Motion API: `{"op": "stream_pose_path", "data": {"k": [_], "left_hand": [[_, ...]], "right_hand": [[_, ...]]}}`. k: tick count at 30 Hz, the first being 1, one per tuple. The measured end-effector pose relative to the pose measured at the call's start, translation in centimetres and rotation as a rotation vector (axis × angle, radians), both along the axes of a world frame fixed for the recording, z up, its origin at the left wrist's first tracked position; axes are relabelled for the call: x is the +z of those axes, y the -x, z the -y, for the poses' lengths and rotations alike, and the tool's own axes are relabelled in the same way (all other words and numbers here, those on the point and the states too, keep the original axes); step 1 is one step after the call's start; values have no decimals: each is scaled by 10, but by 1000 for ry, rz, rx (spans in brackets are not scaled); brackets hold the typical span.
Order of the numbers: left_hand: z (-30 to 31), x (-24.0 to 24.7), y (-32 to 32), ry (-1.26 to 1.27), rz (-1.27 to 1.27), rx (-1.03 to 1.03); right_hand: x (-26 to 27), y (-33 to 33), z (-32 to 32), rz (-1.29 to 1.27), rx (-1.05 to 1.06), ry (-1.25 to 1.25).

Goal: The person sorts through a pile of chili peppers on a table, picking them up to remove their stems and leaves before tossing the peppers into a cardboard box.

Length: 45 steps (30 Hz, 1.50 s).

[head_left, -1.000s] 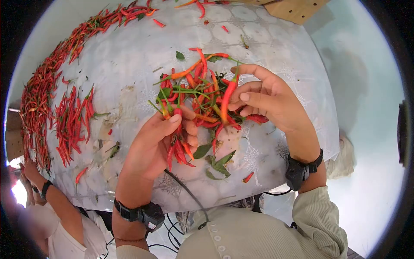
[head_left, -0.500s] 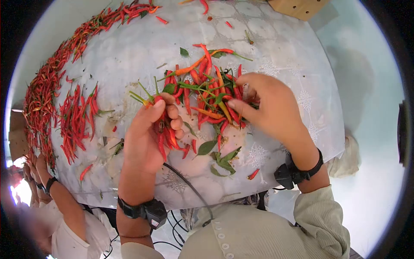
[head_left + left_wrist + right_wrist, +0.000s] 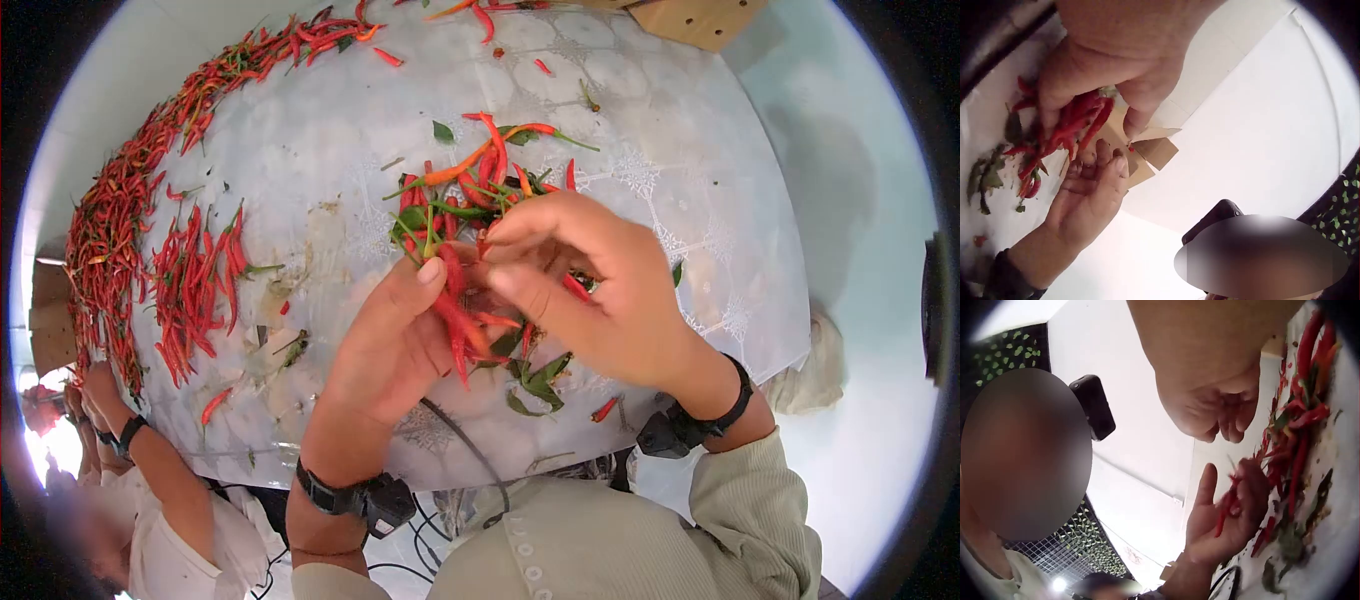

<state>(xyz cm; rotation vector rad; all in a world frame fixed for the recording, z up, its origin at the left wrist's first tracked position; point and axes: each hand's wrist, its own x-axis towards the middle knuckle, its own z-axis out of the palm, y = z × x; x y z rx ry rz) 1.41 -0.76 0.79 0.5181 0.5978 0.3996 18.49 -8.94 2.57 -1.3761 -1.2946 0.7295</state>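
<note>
Red chili peppers (image 3: 462, 325) with green stems lie in the left hand (image 3: 385, 335), whose thumb and fingers grip them; the left wrist view shows that bunch (image 3: 1085, 119) too. Close beside it, the right hand (image 3: 605, 300) hovers with bent fingers over the loose pile of peppers (image 3: 490, 165). A bit of red shows by its fingertips, but whether it is held is unclear. In the right wrist view, the right hand (image 3: 1210, 403) has curled fingers above the left hand (image 3: 1225, 528). The right hand covers part of the pile.
A patterned pale cloth (image 3: 330, 150) covers the table. Left of the hands is a smaller pepper group (image 3: 195, 290), with a long heap (image 3: 105, 240) beyond. Leaves (image 3: 540, 385) lie near the front, cardboard (image 3: 700, 20) at the back right. Another person's arm (image 3: 160, 460) reaches in at lower left.
My right hand has moved left from the pile to beside the left hand. The left hand, still gripping peppers, first moved left, then back right toward the pile.
</note>
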Motion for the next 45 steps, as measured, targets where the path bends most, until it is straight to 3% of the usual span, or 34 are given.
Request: {"op": "stream_pose_path", "data": {"k": [5, 9, 12, 15, 21, 27, 29, 32, 36, 39, 42, 45], "left_hand": [[-7, -3, 3, -10, 17, 18], [-6, -1, 3, 24, -19, 23], [-9, -5, 4, 29, -3, 24], [-8, -7, 4, 31, 1, 29], [-7, -8, 4, -12, 12, 4], [-2, 0, -1, -42, -31, 36], [0, 3, -5, 15, 76, 50], [-7, -3, 3, 57, 190, 27], [-18, -14, 12, 70, 188, 62], [-18, -12, 12, 88, 142, 85], [-19, -5, 14, 141, 151, 90], [-22, -4, 17, 104, 163, 112]], "right_hand": [[-13, -28, -10, 500, -191, -61], [-17, -23, -4, 694, -127, 35], [-10, -31, -4, 612, -97, 235], [-19, -42, -3, 516, -161, 161], [-5, -52, -3, -151, -146, 272], [-10, -21, -4, -254, -78, 196], [6, -3, -5, -356, 60, 264], [9, 4, -11, 68, 109, 64], [13, -15, -28, 89, 59, 103], [9, -14, -43, 293, -13, 74], [-7, -14, -54, 677, 31, -58], [-10, -5, -59, 833, 75, -63]]}}
